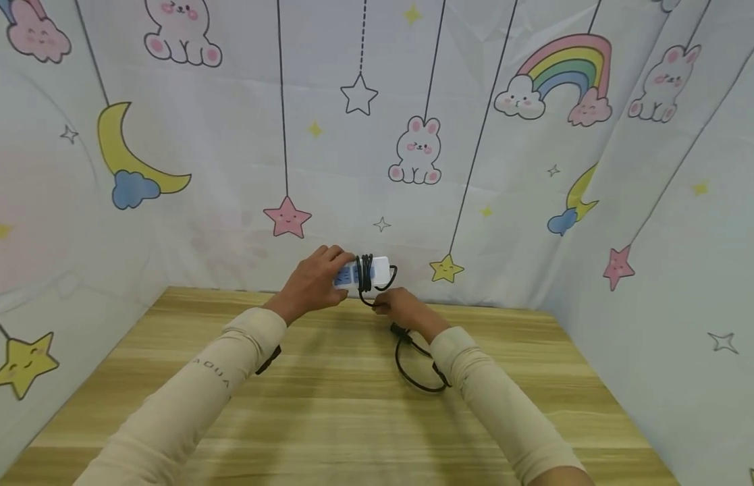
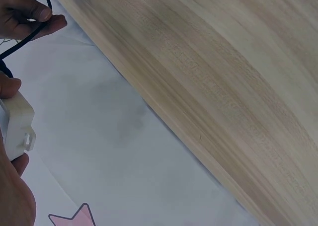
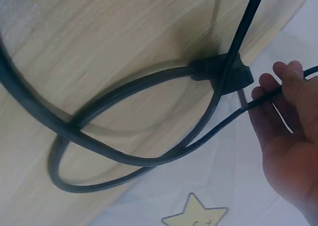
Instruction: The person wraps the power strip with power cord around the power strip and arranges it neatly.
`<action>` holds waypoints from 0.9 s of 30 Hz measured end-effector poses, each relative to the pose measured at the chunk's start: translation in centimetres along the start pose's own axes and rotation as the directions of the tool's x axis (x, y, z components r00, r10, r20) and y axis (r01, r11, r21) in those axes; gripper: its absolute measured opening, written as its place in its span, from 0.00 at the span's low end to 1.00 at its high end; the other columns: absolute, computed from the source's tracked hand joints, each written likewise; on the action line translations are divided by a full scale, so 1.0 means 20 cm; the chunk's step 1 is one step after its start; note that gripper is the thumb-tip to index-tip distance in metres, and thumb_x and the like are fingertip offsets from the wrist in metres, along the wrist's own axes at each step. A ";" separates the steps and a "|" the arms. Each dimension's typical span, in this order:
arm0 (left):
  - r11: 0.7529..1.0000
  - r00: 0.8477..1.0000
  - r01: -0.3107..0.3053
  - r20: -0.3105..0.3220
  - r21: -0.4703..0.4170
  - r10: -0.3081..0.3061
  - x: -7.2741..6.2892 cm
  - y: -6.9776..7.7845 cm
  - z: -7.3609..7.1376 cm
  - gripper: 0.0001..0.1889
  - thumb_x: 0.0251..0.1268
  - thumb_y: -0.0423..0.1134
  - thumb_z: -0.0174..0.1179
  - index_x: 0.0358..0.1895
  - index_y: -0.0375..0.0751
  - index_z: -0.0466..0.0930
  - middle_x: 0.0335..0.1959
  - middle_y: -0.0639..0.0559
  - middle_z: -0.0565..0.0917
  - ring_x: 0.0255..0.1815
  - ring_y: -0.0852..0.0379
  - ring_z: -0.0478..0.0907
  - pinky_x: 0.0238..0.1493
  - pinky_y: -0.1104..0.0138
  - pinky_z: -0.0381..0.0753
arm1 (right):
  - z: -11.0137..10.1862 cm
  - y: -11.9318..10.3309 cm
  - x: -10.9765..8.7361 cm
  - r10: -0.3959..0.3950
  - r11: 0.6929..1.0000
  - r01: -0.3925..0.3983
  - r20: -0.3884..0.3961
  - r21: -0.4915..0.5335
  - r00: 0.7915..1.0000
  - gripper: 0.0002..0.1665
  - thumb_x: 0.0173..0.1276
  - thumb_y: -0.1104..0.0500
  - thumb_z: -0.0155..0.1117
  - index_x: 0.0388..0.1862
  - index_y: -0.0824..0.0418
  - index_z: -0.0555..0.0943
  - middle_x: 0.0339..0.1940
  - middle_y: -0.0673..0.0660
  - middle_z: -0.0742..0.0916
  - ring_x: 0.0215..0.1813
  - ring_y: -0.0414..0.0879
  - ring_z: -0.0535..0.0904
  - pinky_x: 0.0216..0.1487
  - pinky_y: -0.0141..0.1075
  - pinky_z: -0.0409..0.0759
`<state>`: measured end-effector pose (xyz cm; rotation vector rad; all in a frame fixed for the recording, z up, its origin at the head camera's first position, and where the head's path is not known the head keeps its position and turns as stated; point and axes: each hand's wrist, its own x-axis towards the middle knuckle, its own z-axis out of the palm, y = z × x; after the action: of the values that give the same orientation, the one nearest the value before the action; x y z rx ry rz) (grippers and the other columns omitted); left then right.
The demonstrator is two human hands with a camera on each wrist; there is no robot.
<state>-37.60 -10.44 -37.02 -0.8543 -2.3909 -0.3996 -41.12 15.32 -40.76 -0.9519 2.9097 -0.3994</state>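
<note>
A white power strip (image 1: 381, 271) with blue socket faces is held up near the back edge of the table. My left hand (image 1: 316, 280) grips its left end, thumb below and fingers over the top. Several turns of black cord (image 1: 366, 273) wrap around the strip's middle. Just below and to the right, my right hand (image 1: 407, 309) pinches the cord between thumb and fingers, as the right wrist view also shows. From there the loose cord hangs in a loop, with its black plug (image 3: 231, 77) beside the hand. In the left wrist view the strip's white end (image 2: 20, 119) shows a small slotted tab.
The wood-grain table (image 1: 328, 418) reaches back to a white cloth wall (image 1: 231, 169) printed with stars, rabbits, moons and rainbows. More printed cloth encloses the left and right sides. A dark strap (image 1: 268, 360) shows under the left sleeve.
</note>
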 end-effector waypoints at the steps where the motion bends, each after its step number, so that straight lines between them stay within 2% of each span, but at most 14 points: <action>1: 1.000 1.000 -0.006 -0.005 -0.001 0.006 0.00 0.00 0.00 0.36 0.58 0.39 0.84 0.70 0.38 0.81 0.61 0.40 0.85 0.54 0.43 0.81 0.52 0.50 0.92 | 0.00 0.02 0.00 -0.003 1.000 0.003 0.005 -0.004 1.000 0.14 0.87 0.60 0.64 0.59 0.65 0.92 0.56 0.61 0.95 0.61 0.57 0.91 0.68 0.52 0.87; 5: 1.000 1.000 -0.025 -0.009 -0.019 0.024 0.01 0.00 -0.02 0.36 0.58 0.39 0.84 0.70 0.38 0.81 0.61 0.41 0.85 0.53 0.43 0.81 0.51 0.50 0.92 | -0.02 0.08 -0.01 0.031 0.999 -0.031 0.013 -0.016 0.999 0.15 0.85 0.61 0.68 0.61 0.64 0.92 0.62 0.62 0.94 0.66 0.58 0.91 0.72 0.50 0.87; 8: 0.999 0.999 -0.033 0.005 -0.033 0.033 0.02 0.00 -0.03 0.36 0.59 0.38 0.84 0.71 0.39 0.81 0.62 0.41 0.85 0.55 0.43 0.81 0.52 0.50 0.92 | -0.04 0.11 -0.01 0.061 0.998 -0.061 -0.007 -0.012 0.998 0.14 0.82 0.60 0.72 0.59 0.64 0.94 0.59 0.62 0.95 0.64 0.58 0.92 0.69 0.49 0.89; 12: 0.998 0.998 -0.050 0.030 -0.047 0.051 0.02 0.00 -0.03 0.36 0.58 0.38 0.84 0.72 0.40 0.82 0.63 0.41 0.85 0.56 0.43 0.82 0.52 0.50 0.92 | -0.07 0.10 0.01 0.084 0.996 -0.084 -0.077 0.004 0.993 0.14 0.77 0.59 0.76 0.55 0.64 0.95 0.52 0.62 0.97 0.57 0.58 0.94 0.62 0.50 0.92; 15: 0.996 0.996 -0.075 0.034 -0.054 0.077 0.01 0.00 -0.03 0.36 0.57 0.37 0.84 0.72 0.40 0.82 0.62 0.41 0.85 0.55 0.43 0.82 0.51 0.50 0.92 | -0.10 0.08 0.02 0.151 0.988 -0.155 -0.159 -0.014 0.976 0.17 0.75 0.57 0.79 0.57 0.66 0.93 0.52 0.65 0.96 0.55 0.60 0.95 0.59 0.52 0.93; 19: 0.992 0.993 -0.111 0.029 -0.060 0.113 0.01 0.01 -0.02 0.36 0.56 0.37 0.84 0.71 0.41 0.84 0.61 0.42 0.85 0.56 0.43 0.83 0.53 0.50 0.93 | -0.14 0.04 0.02 0.229 0.963 -0.259 -0.273 -0.078 0.934 0.14 0.79 0.61 0.75 0.58 0.66 0.93 0.53 0.67 0.95 0.55 0.62 0.94 0.54 0.55 0.93; 22: 0.990 0.991 -0.125 0.036 -0.058 0.127 0.01 0.01 -0.01 0.36 0.56 0.37 0.85 0.70 0.41 0.84 0.61 0.43 0.86 0.56 0.44 0.84 0.55 0.50 0.93 | -0.16 0.02 0.03 0.220 0.958 -0.266 -0.328 -0.103 0.919 0.12 0.79 0.67 0.71 0.56 0.64 0.94 0.53 0.66 0.96 0.54 0.62 0.94 0.51 0.55 0.93; 24: 0.989 0.989 -0.136 0.044 -0.058 0.138 0.00 0.01 -0.01 0.36 0.56 0.36 0.85 0.70 0.42 0.84 0.61 0.43 0.86 0.57 0.44 0.84 0.54 0.50 0.93 | -0.17 0.03 0.04 0.183 0.963 -0.238 -0.338 -0.129 0.923 0.12 0.79 0.67 0.72 0.56 0.64 0.95 0.53 0.64 0.96 0.54 0.61 0.95 0.53 0.53 0.94; 27: 0.984 0.984 -0.165 0.057 -0.063 0.168 0.00 0.01 -0.01 0.35 0.56 0.36 0.84 0.70 0.43 0.84 0.61 0.43 0.86 0.56 0.44 0.83 0.54 0.50 0.93 | -0.19 0.03 0.05 0.171 0.975 -0.207 -0.333 -0.076 0.927 0.12 0.80 0.67 0.69 0.55 0.64 0.95 0.54 0.63 0.97 0.56 0.60 0.94 0.55 0.52 0.94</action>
<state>-37.34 -10.30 -36.93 -1.0997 -2.3517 -0.3828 -42.77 16.09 -37.22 -0.6578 3.3170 -0.4225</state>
